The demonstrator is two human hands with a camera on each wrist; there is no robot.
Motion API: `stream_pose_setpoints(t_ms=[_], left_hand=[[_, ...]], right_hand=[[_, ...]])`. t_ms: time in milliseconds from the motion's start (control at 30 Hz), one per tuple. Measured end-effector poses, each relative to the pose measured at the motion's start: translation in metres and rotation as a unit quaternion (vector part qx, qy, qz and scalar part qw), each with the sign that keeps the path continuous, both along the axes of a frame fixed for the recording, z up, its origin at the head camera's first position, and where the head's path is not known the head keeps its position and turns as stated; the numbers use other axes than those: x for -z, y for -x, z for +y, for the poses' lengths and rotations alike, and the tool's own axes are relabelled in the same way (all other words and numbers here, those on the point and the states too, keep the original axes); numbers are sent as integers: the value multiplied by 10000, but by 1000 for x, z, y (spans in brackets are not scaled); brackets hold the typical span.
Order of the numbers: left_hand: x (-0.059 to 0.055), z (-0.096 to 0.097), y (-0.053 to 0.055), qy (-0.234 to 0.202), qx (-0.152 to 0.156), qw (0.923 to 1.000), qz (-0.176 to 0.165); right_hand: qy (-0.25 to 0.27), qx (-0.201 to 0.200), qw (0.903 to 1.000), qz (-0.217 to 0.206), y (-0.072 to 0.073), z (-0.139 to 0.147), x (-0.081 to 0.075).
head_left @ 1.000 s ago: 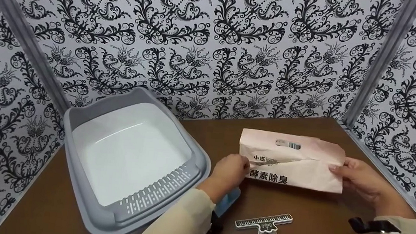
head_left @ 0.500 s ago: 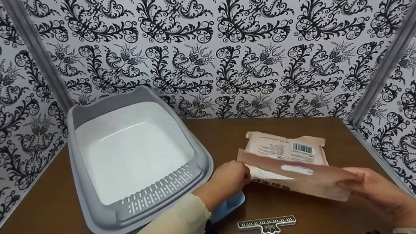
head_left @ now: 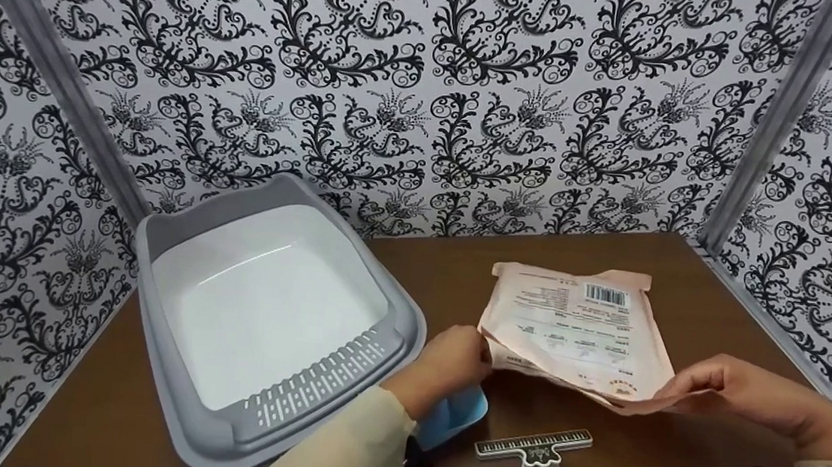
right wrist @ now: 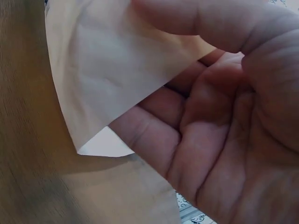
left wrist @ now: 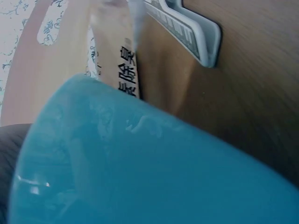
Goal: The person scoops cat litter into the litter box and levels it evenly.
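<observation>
Together, left hand (head_left: 448,360) and right hand (head_left: 745,390) grip the pink bag (head_left: 576,334).

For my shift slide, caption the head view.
Left hand and right hand grip the near end of a pink printed bag, gray-rimmed tray to its left, clip in front.

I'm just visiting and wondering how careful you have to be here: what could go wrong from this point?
The bag might slip or tear, since the left hand and right hand hold it only at its near end. The blue thing, close by the left hand, could get knocked. The clip, on the bag's near side, might be nudged if the bag is pulled nearer.
</observation>
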State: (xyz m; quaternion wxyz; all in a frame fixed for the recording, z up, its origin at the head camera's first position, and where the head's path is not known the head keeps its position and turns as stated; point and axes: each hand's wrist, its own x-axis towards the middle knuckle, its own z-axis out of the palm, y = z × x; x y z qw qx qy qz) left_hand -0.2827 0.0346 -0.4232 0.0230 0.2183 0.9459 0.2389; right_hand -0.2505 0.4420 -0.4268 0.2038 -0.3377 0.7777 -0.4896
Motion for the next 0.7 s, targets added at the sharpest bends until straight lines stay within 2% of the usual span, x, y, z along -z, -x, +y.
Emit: stream_pose_setpoints(t_ms=[100, 300, 367, 467, 567, 633, 700], left_hand=[[-4, -1, -4, -22, -55, 9999, -150], [-12, 1, -4, 407, -67, 9984, 394], [-13, 1, -2, 340, -182, 9983, 430], [-13, 4, 0, -32, -373, 9988, 306], [-11, 10, -1, -166, -155, 9993, 304], [-9, 15, -2, 119, 227, 9993, 284], [-5, 20, -4, 574, 580, 9963, 265]], right_hand=[[-78, -142, 9999, 16, 1, -1, 2], [-56, -715, 9974, 106, 4, -2, 9], [-3, -957, 9953, 120, 6, -3, 12], [-23, -1145, 9934, 14, 7, -5, 14], [-132, -1111, 9936, -184, 5, -8, 14], [-258, -1004, 9944, -196, 3, -11, 13], [-265, -799, 9949, -555, 0, -12, 11]])
